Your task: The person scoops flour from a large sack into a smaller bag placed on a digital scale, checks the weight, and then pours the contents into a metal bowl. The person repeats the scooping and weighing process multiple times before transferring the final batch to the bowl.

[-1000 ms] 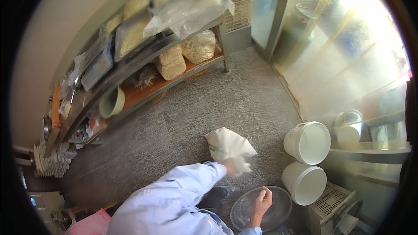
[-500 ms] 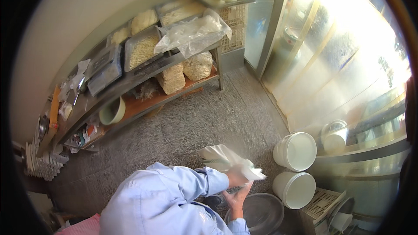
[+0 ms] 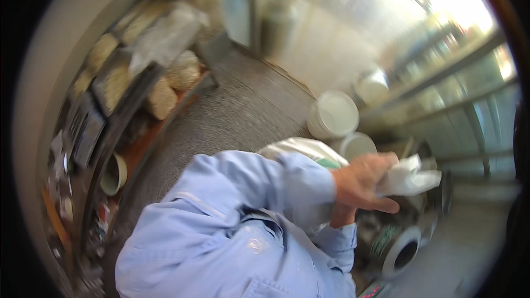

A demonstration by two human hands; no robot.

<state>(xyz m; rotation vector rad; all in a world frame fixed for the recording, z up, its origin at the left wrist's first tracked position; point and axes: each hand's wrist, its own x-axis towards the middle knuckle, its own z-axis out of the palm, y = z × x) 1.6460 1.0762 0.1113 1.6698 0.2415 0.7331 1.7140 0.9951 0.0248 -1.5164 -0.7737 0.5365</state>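
Observation:
A white plastic bag (image 3: pixel 302 146) with a green patch shows behind my left forearm. Its white, bunched end (image 3: pixel 411 179) sticks out past my fingers on the right. My left hand (image 3: pixel 361 182) is closed around the bag, its fingers somewhat smeared by motion. My right hand (image 3: pixel 343 215) comes up from below, close against the left. Its fingers are mostly hidden behind the left hand, so its grip cannot be made out. What the bag holds is out of sight.
Two white buckets (image 3: pixel 333 115) stand beyond the bag, near the glazed wall. A ring-shaped white object (image 3: pixel 402 251) with a dark hole lies below my hands at right. Along the left wall, a shelf unit (image 3: pixel 113 146) carries trays, with pale blocks and a bowl (image 3: pixel 114 174) underneath.
The view has swung right, and the shelves and buckets have shifted left in it. My hands and the bag have moved up and right, now larger in view. My left hand still holds the bag.

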